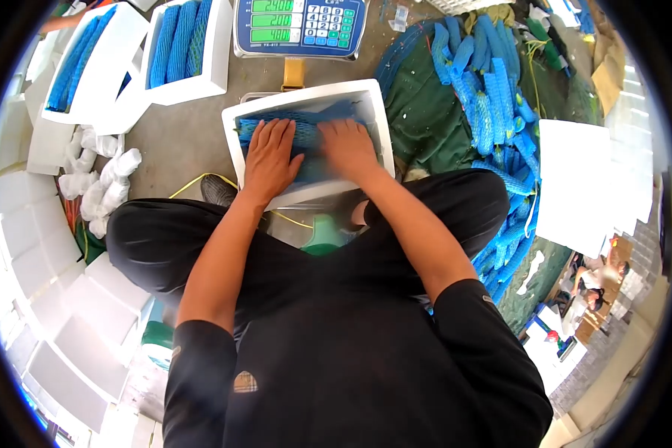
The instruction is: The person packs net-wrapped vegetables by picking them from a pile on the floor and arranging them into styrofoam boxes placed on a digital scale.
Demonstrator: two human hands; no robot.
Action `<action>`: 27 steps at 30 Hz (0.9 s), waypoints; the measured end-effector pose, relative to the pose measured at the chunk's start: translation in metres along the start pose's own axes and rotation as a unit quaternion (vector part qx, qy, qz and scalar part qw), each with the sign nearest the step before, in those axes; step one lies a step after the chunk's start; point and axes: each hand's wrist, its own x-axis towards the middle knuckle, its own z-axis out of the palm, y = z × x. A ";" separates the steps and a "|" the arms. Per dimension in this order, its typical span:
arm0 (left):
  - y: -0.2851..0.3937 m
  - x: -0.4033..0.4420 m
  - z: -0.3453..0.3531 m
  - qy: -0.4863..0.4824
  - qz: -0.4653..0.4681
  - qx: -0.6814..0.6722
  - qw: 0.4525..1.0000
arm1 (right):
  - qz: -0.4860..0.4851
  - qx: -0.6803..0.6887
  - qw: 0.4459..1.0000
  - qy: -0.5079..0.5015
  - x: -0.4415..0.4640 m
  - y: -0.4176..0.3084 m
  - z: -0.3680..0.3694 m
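In front of my crossed legs stands a white foam box (384,142), set on a scale's platform. A long, roll-shaped piece in blue netting (306,128) lies crosswise inside it, with a little green at its left end. My left hand (269,158) lies over the left part of this piece, fingers curved across it and thumb on the near side. At the right part of the box is my right hand (347,149), smeared by motion, its fingertips near the piece's right end. Bluish sheeting (310,173) shows low in the box.
Beyond the box is the scale's display (299,26), lit green. Two foam boxes (215,84) at the upper left hold similar netted pieces. A large heap of blue-netted pieces (493,97) lies right on green cloth (433,112). White foam sheets (575,187) stand beside it.
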 end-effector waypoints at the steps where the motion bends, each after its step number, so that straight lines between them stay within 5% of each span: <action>1: -0.002 0.001 0.006 -0.010 -0.005 -0.016 1.000 | -0.012 0.019 1.000 0.004 0.001 0.006 0.002; 11: -0.020 0.006 0.031 -0.039 -0.011 -0.053 0.998 | -0.018 -0.021 0.999 -0.023 0.007 0.005 0.010; 14: -0.031 -0.001 0.010 -0.059 -0.077 0.060 0.993 | -0.024 -0.008 1.000 0.008 0.005 0.006 0.011; 18: -0.010 -0.003 0.010 -0.081 -0.052 0.090 0.991 | 0.002 -0.021 1.000 0.013 0.000 0.002 0.016; 24: -0.059 -0.015 0.043 -0.078 0.028 0.067 0.994 | 0.154 -0.050 0.985 -0.055 0.014 -0.038 0.037; 27: -0.081 -0.019 0.056 -0.098 0.073 0.170 0.978 | 0.159 0.107 0.981 0.006 0.000 -0.072 -0.061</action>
